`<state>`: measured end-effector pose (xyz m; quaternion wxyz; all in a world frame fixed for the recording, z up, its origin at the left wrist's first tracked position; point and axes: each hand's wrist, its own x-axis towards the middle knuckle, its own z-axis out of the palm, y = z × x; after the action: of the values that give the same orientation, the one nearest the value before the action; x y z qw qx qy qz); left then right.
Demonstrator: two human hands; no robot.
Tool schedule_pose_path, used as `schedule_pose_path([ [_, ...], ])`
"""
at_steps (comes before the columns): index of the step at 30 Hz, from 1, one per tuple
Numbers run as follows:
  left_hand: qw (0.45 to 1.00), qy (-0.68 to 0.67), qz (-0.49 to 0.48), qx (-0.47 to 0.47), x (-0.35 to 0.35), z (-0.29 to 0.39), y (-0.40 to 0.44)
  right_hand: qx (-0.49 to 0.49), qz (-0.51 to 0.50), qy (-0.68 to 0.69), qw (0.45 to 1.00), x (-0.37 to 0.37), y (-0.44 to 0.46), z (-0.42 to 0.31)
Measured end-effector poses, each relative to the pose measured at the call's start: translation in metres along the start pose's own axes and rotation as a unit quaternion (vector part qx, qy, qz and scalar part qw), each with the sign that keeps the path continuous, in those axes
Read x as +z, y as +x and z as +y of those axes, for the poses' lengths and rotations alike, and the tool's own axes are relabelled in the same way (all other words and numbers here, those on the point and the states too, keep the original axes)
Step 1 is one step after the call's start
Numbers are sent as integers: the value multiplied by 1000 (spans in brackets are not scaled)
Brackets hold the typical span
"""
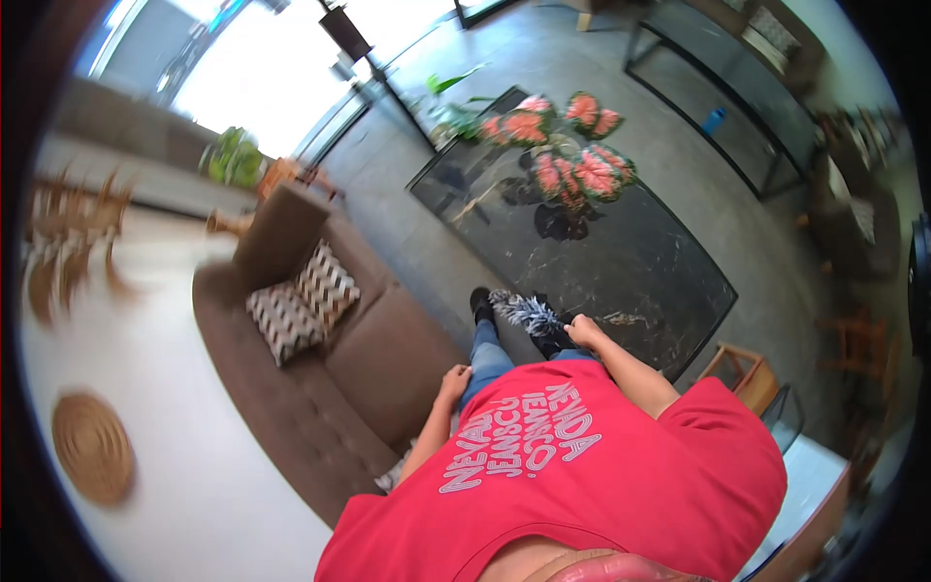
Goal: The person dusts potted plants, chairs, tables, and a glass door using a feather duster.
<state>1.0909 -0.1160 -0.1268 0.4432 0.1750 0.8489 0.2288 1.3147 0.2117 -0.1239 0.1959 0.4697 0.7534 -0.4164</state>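
Note:
My right hand (pixel 585 332) is closed around the handle end of a feather duster (pixel 529 312) with fluffy grey-blue strands. The duster's head lies across my view above my feet, beside the near left edge of a black marble-patterned table (pixel 669 276). Close to my thigh in blue jeans (pixel 488 364) hangs my left hand (pixel 454 381), its fingers loosely curled and nothing visible in them. A brown sofa (pixel 383 344) stands just to the left of that hand.
A plant with pink and green leaves (pixel 572 160) stands on the table. Two zigzag-patterned cushions (pixel 287 322) rest on the sofa. Farther right is a dark-framed table (pixel 722 63) near a blue bottle (pixel 714 120). A wooden box-like piece (pixel 745 376) stands close on my right.

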Motion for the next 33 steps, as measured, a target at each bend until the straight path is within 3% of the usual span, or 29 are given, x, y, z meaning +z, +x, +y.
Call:
schedule_pose_path([
  [2, 998, 43, -48, 18, -26, -2, 53, 3, 9, 52, 999, 6, -2, 7],
  [5, 973, 180, -118, 83, -80, 29, 113, 92, 33, 135, 986, 8, -40, 2],
  [7, 946, 243, -148, 158, -108, 52, 166, 214, -19, 133, 968, 8, -67, -1],
  [9, 922, 300, -174, 171, -133, 69, 224, 285, 25, 164, 944, 23, -97, 5],
  [11, 813, 486, -211, 242, -146, 85, 288, 370, 65, 191, 907, 54, -131, 25],
  [13, 729, 578, -216, 295, -142, 99, 350, 447, 125, 274, 843, 85, -160, 42],
  [15, 779, 518, -188, 301, -127, 143, 367, 486, 167, 326, 793, 113, -183, 47],
  [17, 800, 436, -200, 360, -102, 204, 327, 529, 283, 429, 675, 129, -204, 51],
  [18, 814, 409, -199, 361, -81, 221, 316, 533, 285, 435, 667, 140, -212, 58],
  [21, 840, 317, -236, 371, -21, 252, 252, 542, 357, 586, 485, 164, -237, 79],
  [28, 799, 318, -323, 395, 108, 225, 131, 558, 267, 555, 556, 182, -286, 183],
  [30, 797, 327, -330, 386, 142, 196, 105, 545, 137, 404, 722, 176, -303, 229],
  [31, 780, 358, -326, 398, 158, 179, 100, 529, 86, 356, 765, 174, -306, 258],
  [33, 769, 385, -314, 403, 195, 166, 90, 507, 115, 339, 784, 159, -316, 306],
])
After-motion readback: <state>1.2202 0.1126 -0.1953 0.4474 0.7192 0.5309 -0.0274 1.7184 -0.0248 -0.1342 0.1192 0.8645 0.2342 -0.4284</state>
